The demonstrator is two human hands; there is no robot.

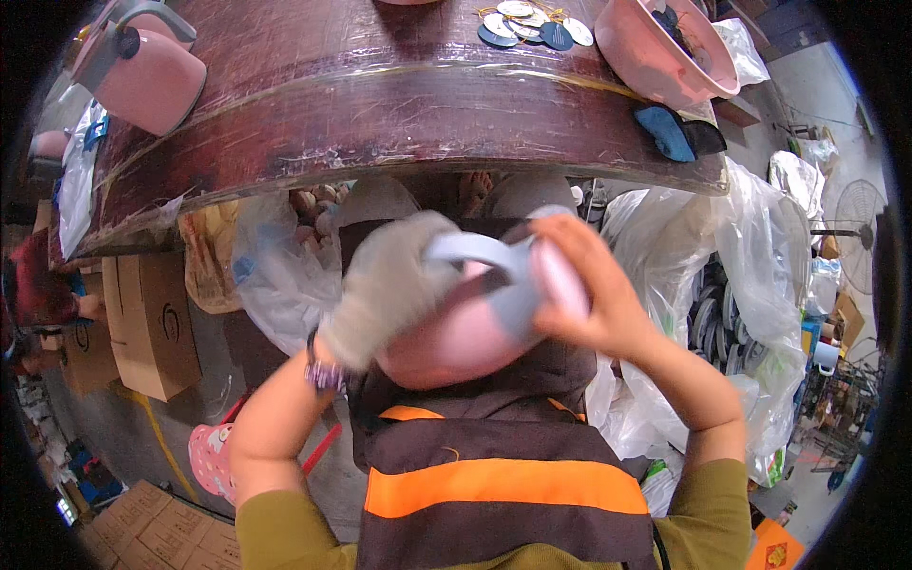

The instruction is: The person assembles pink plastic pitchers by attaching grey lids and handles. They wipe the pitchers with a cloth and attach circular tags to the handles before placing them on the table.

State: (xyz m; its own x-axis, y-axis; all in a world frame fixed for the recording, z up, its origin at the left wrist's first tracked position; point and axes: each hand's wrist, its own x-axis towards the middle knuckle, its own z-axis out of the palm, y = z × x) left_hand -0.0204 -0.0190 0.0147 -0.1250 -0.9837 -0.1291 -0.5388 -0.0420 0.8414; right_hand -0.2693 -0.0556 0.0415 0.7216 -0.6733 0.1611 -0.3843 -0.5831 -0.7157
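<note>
Held tilted over my lap is a pink jug (456, 337) with a grey collar and a grey handle, blurred by motion. My left hand (389, 285), in a light grey work glove, grips the jug by its body beside the handle; its fingertips are partly hidden. Bare, my right hand (594, 285) closes its fingers around the pink lid (560, 280) at the jug's top end. Whether the lid is seated or loose cannot be made out. A similar pink jug (157, 81) stands at the left of the dark red table (380, 123).
On the table are round paper tags (532, 24) with strings, a pink basin (655, 57) holding dark items, and a blue and black cloth piece (674, 133). Plastic bags (285, 275) of parts, cardboard boxes (147, 323) and a fan (855, 223) surround me. Another person's arm (90, 307) shows far left.
</note>
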